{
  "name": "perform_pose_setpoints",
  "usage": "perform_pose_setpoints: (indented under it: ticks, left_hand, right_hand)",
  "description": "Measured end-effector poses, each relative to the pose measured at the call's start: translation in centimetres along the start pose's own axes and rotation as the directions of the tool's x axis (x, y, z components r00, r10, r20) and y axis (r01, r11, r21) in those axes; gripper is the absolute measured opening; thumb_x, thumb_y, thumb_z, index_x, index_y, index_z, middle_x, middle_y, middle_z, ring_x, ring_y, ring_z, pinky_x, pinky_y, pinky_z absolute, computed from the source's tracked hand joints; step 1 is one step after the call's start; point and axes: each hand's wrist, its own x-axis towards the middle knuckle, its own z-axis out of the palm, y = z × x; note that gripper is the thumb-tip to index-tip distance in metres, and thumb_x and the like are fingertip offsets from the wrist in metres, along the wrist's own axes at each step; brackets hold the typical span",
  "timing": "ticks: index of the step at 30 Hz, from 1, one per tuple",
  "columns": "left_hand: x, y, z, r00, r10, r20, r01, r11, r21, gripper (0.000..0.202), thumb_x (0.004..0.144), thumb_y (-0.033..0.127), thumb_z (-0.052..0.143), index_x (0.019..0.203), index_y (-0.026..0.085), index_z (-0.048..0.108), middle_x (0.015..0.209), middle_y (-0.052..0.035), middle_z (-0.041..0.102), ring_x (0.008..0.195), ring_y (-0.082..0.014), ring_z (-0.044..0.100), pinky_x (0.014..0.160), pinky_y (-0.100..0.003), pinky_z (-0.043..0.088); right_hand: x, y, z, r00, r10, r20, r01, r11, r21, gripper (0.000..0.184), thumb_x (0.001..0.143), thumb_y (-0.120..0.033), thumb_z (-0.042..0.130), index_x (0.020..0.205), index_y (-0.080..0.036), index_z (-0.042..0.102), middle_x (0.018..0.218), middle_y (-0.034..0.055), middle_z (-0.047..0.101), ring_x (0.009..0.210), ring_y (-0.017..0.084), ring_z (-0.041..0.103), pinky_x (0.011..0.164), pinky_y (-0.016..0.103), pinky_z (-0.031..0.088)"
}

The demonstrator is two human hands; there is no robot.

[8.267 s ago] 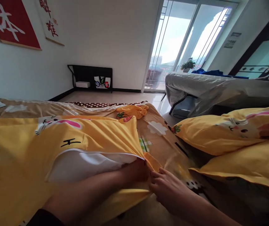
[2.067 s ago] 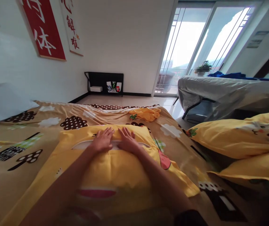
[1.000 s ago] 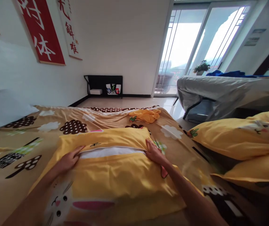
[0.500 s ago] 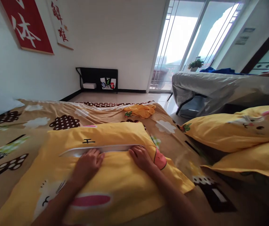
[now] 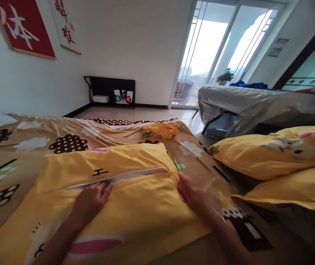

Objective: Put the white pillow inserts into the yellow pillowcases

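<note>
A yellow pillowcase (image 5: pixel 135 206) with a rabbit print lies spread on the bed in front of me. A long zipped opening (image 5: pixel 138 175) runs across it, its edges parted toward the right. My left hand (image 5: pixel 92 200) rests at the left part of this slit, fingers curled over its lower edge, fingertips partly hidden. At the pillowcase's right side, beside the end of the opening, my right hand (image 5: pixel 189 191) pinches the fabric edge; it is slightly blurred.
Yellow pillows (image 5: pixel 256 154) lie at the right. A crumpled orange-yellow cloth (image 5: pixel 161 130) is on the patterned bedsheet (image 5: pixel 33 143) beyond the pillowcase. Farther back stand a plastic-covered table (image 5: pixel 229 96), a black shelf (image 5: pixel 110 86) and a glass sliding door (image 5: pixel 201 48).
My right hand has moved from the opening out to the pillowcase's right edge and closed on it. The opening has narrowed at the left. My left hand has stayed by it, shifting slightly.
</note>
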Motion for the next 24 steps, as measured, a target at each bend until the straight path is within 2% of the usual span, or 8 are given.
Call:
perform_pose_setpoints:
  ticks: [2, 4, 6, 8, 12, 16, 19, 24]
  left_hand:
    - [0.1, -0.1, 0.2, 1.0, -0.029, -0.004, 0.029, 1.0, 0.0, 0.043, 0.095, 0.042, 0.028, 0.099, 0.022, 0.065, 0.095, -0.0072, 0.072, 0.091, -0.0234, 0.065, 0.08, -0.035, 0.044]
    - [0.1, -0.1, 0.3, 0.999, -0.03, -0.02, 0.03, 0.999, -0.015, 0.043, 0.094, 0.043, 0.028, 0.101, 0.022, 0.065, 0.098, -0.007, 0.072, 0.093, -0.0238, 0.065, 0.083, -0.036, 0.044]
    - [0.0, -0.2, 0.5, 0.999, -0.017, -0.038, 0.016, 0.999, -0.037, 0.043, 0.094, 0.042, 0.028, 0.101, 0.022, 0.065, 0.101, -0.0065, 0.071, 0.096, -0.0235, 0.064, 0.085, -0.036, 0.044]
    - [-0.1, -0.3, 0.6, 0.998, -0.023, -0.058, 0.021, 0.999, -0.03, 0.043, 0.094, 0.042, 0.028, 0.101, 0.022, 0.065, 0.103, -0.0067, 0.071, 0.097, -0.0238, 0.063, 0.085, -0.036, 0.044]
    - [-0.1, -0.3, 0.8, 0.995, -0.018, -0.095, 0.017, 1.0, -0.006, 0.044, 0.092, 0.042, 0.029, 0.103, 0.021, 0.066, 0.105, -0.0081, 0.07, 0.098, -0.0252, 0.063, 0.086, -0.038, 0.045]
    - [0.0, -0.5, 1.1, 0.991, 0.005, -0.131, -0.007, 1.0, -0.014, 0.042, 0.092, 0.041, 0.031, 0.103, 0.021, 0.066, 0.105, -0.0084, 0.07, 0.098, -0.0246, 0.063, 0.088, -0.037, 0.045]
    - [0.0, -0.8, 1.2, 0.991, -0.009, -0.131, 0.004, 0.999, -0.042, 0.041, 0.092, 0.042, 0.032, 0.104, 0.021, 0.065, 0.11, -0.0079, 0.069, 0.101, -0.0239, 0.061, 0.09, -0.037, 0.044]
    - [-0.1, -0.7, 0.8, 0.995, -0.027, -0.097, 0.018, 0.996, -0.085, 0.041, 0.094, 0.042, 0.031, 0.104, 0.02, 0.064, 0.107, -0.0077, 0.069, 0.1, -0.0236, 0.061, 0.089, -0.037, 0.044]
  right_hand:
    - [-2.2, 1.5, 1.0, 0.977, 0.008, 0.215, 0.012, 0.995, -0.095, 0.05, 0.095, -0.035, 0.028, 0.139, -0.018, 0.043, 0.142, 0.0112, 0.047, 0.132, 0.022, 0.041, 0.107, 0.043, 0.034]
    - [-3.9, 2.3, 1.4, 0.951, 0.061, 0.302, -0.01, 0.986, -0.168, 0.05, 0.095, -0.032, 0.028, 0.141, -0.019, 0.041, 0.146, 0.0092, 0.042, 0.136, 0.022, 0.035, 0.109, 0.044, 0.03]
    - [-5.0, 2.3, 0.7, 0.95, 0.108, 0.292, -0.05, 0.978, -0.201, 0.05, 0.093, -0.029, 0.031, 0.14, -0.02, 0.042, 0.145, 0.0094, 0.044, 0.136, 0.023, 0.036, 0.108, 0.045, 0.03]
    - [-5.6, 1.9, -0.7, 0.946, 0.197, 0.259, -0.141, 0.966, -0.219, 0.046, 0.091, -0.028, 0.035, 0.134, -0.018, 0.05, 0.136, 0.0124, 0.053, 0.126, 0.025, 0.048, 0.102, 0.043, 0.036]
    - [-6.0, 0.7, -2.2, 0.859, 0.424, 0.287, -0.366, 0.9, -0.237, 0.04, 0.088, -0.042, 0.043, 0.11, -0.015, 0.063, 0.108, 0.0167, 0.067, 0.097, 0.027, 0.064, 0.08, 0.036, 0.046]
    - [-5.3, 0.1, -1.5, 0.827, 0.442, 0.346, -0.376, 0.894, -0.243, 0.033, 0.085, -0.041, 0.047, 0.1, -0.016, 0.064, 0.093, 0.0141, 0.071, 0.088, 0.029, 0.066, 0.071, 0.033, 0.045]
    - [-4.4, 0.9, -2.3, 0.841, 0.392, 0.374, -0.351, 0.92, -0.175, 0.026, 0.082, -0.032, 0.045, 0.089, -0.019, 0.065, 0.084, 0.0109, 0.072, 0.082, 0.027, 0.067, 0.067, 0.032, 0.044]
    - [-4.5, 2.6, -5.6, 0.875, 0.338, 0.346, -0.424, 0.881, 0.211, 0.039, 0.079, -0.054, 0.043, 0.084, -0.023, 0.066, 0.085, 0.0092, 0.072, 0.08, 0.025, 0.066, 0.067, 0.032, 0.05]
